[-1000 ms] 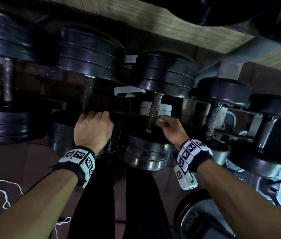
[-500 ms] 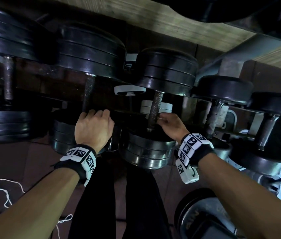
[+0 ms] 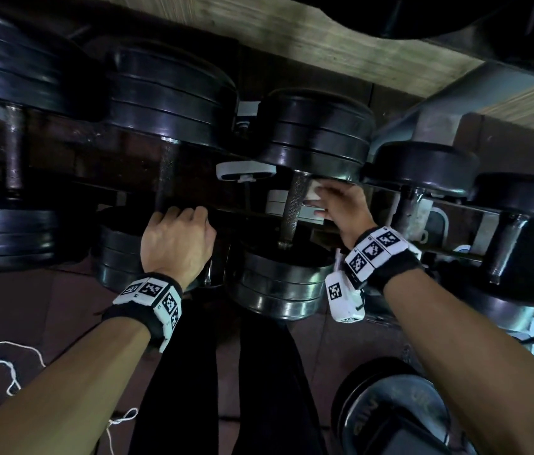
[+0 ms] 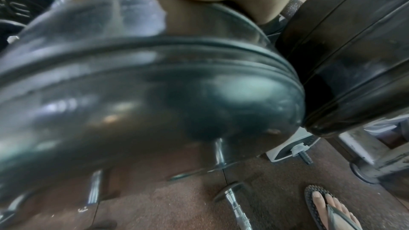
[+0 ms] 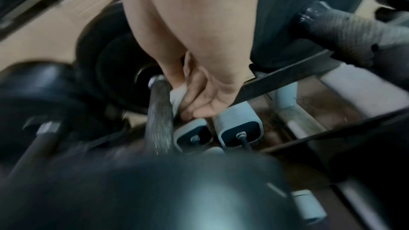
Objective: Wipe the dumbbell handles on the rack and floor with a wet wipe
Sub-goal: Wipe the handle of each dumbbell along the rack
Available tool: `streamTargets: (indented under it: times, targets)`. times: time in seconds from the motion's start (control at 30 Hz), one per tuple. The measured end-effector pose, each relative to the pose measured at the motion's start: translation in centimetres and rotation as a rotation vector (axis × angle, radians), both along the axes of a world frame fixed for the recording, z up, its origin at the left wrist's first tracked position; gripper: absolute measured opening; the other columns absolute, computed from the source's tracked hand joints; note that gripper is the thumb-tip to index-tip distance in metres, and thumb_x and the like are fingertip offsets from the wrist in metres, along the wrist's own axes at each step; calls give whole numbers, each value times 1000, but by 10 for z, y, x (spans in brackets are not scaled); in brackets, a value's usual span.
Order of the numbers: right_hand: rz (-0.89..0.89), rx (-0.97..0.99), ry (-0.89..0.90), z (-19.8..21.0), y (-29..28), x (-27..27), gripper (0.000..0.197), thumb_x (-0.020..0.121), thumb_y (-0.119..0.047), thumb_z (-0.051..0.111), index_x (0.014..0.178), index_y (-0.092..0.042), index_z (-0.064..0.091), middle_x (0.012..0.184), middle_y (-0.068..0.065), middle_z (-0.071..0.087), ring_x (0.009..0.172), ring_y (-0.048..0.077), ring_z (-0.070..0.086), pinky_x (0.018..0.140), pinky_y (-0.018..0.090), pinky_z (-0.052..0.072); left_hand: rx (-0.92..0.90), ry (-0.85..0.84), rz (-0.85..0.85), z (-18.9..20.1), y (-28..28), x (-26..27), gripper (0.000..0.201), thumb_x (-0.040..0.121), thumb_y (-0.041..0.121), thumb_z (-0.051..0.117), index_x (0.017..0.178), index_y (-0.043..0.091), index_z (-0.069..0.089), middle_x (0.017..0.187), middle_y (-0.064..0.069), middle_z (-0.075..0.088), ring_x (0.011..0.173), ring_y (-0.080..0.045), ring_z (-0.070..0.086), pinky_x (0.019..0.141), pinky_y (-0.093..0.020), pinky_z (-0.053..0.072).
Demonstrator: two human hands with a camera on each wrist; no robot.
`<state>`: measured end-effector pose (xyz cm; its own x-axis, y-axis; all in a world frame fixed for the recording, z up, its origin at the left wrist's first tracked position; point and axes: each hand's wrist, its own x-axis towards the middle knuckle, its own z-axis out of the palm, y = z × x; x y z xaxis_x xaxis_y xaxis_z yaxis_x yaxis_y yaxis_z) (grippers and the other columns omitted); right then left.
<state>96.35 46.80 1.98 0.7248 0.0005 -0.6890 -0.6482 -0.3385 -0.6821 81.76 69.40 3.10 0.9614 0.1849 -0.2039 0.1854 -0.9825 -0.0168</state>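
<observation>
Nearest the body, a loose weight plate (image 3: 393, 412) lies on the floor by the right forearm, and white string (image 3: 3, 366) trails at the left. Further out, the left hand (image 3: 177, 244) is curled over the near head of a racked dumbbell (image 3: 121, 257), apparently to steady it; what its fingertips grip is hidden. Just beyond, the knurled handle (image 3: 293, 208) of the middle dumbbell is being wiped: the wet wipe (image 5: 177, 97) is pinched in the curled fingers of the right hand (image 3: 341, 205) and laid against the handle's right side, close under the far head (image 3: 318, 133). The stroke is best run the full length of the knurling, with the wipe wrapped round so the hidden back is reached, and light pressure kept. Further right, more handles (image 3: 406, 208) on the rack are probably left to wipe.
</observation>
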Motion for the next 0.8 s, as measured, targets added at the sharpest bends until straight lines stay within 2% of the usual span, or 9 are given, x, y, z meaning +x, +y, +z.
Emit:
streamTargets:
  times: [0.13,0.27,0.37,0.43,0.5,0.57,0.67,0.73,0.8]
  targets:
    - [125,-55,-6,1,-13,-29,21,98,-2,54,102,-17,68,95,7,69,76,15,67,64,24,51,-8,3,8,-1,0,0,26,95,27,47,80,12,61,67,-5,62,69,-29,59,68,-41,42]
    - [374,-111,-10,4,-35,-59,23,94,-1,59,106,-13,74,99,3,74,89,12,68,84,23,52,-8,7,11,-2,1,0,26,96,28,47,81,12,61,68,-4,63,69,-28,59,69,-40,41]
    - [210,-110,-102,-1,-26,-43,20,97,-3,57,113,-10,68,98,10,73,79,17,70,66,25,52,-10,0,9,-2,0,-1,26,96,27,48,81,12,62,68,-5,63,68,-28,59,68,-40,41]
    - [46,-118,-178,-5,-12,-22,17,99,-8,56,113,-9,67,94,8,72,72,12,71,60,25,54,-7,0,9,-1,0,0,26,96,27,48,80,12,61,67,-4,62,68,-28,59,68,-40,41]
    - [41,-166,-257,-9,-3,-12,17,96,-16,58,103,-12,73,89,1,74,75,9,73,72,36,61,-5,7,10,-1,0,0,26,96,27,48,79,12,61,66,-4,61,67,-27,59,67,-40,41]
    - [131,-246,-296,-6,-2,-19,22,89,-25,59,101,-19,76,87,-3,76,81,11,74,81,45,59,-5,8,10,0,0,0,25,95,27,49,79,12,61,66,-4,61,67,-27,58,67,-40,41]
    - [330,-262,-288,8,-17,-41,20,92,-21,66,108,-19,77,92,-7,75,86,11,71,84,29,57,1,13,14,0,0,1,25,95,26,50,79,11,62,66,-5,62,67,-28,58,67,-40,41]
    - [484,-174,-190,19,-25,-54,18,92,-24,70,108,-18,77,99,-10,74,87,-4,68,83,15,54,5,8,9,0,0,0,25,95,26,50,79,11,61,65,-5,62,66,-28,58,66,-40,41]
    - [606,-135,-174,25,-31,-60,22,92,-31,69,109,-20,77,107,-9,75,87,-12,65,81,8,51,8,-5,5,0,0,0,25,95,26,50,78,11,61,65,-5,61,65,-28,57,65,-39,40]
